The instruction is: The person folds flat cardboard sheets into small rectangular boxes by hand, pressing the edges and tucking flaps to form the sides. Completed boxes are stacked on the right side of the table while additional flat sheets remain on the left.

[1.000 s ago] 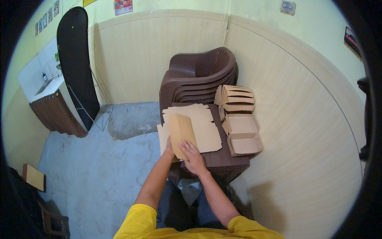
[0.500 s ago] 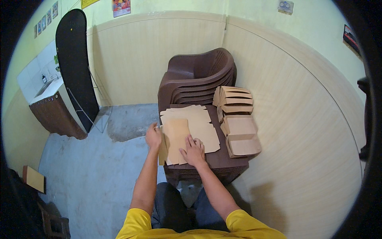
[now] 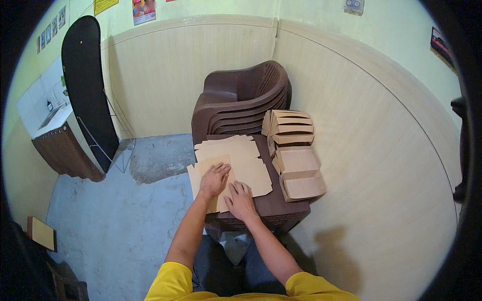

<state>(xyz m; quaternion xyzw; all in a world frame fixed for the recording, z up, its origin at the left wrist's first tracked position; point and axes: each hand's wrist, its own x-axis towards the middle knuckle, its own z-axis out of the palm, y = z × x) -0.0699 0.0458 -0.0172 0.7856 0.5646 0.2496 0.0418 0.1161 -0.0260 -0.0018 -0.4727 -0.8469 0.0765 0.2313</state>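
A flat brown cardboard blank (image 3: 203, 166) with notched edges lies at the near left of the table, its left flap reaching past the table's edge. My left hand (image 3: 215, 179) rests flat on its middle, fingers stretched toward the upper right. Just to the right and nearer, my right hand (image 3: 241, 201) lies on the blank's right part, fingers apart and thumb out to the left. Both hands are open and grip nothing. Beneath and beyond is another cardboard sheet (image 3: 251, 168), partly covered by the blank. My hands hide some of the blank's middle.
The sheets lie on a dark brown table (image 3: 281, 206). At its right stand an open cardboard box (image 3: 302, 184) and a nested stack of folded boxes (image 3: 291, 135). Stacked brown plastic chairs (image 3: 236, 108) stand behind. A folded black board (image 3: 85, 90) leans at the far left.
My left hand has moved right from the blank's left edge onto its middle. The left flap, raised before, now lies out flat. My right hand stays on the blank's right part.
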